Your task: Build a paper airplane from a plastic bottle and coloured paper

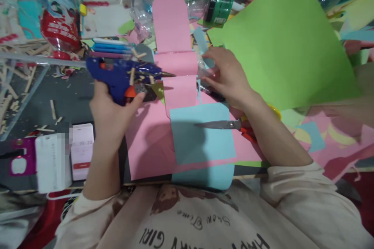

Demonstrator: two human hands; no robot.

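My left hand grips a blue glue gun with an orange trigger. Its metal nozzle points right, over a folded pink paper strip with a rounded far end. Beside the strip's right edge, my right hand is curved with fingers and thumb apart; whether the fingertips touch the paper is unclear. Something translucent shows between those fingers, too blurred to name. Below the strip, a light blue paper sheet lies on a larger pink sheet. Scissors with red and yellow handles rest across the blue sheet, partly under my right forearm.
A large green sheet covers the right side. Plastic bottles, including a red-labelled one, and a green-labelled jar crowd the back. Wood sticks lie left, with a lit phone near the front edge. Paper scraps spread right.
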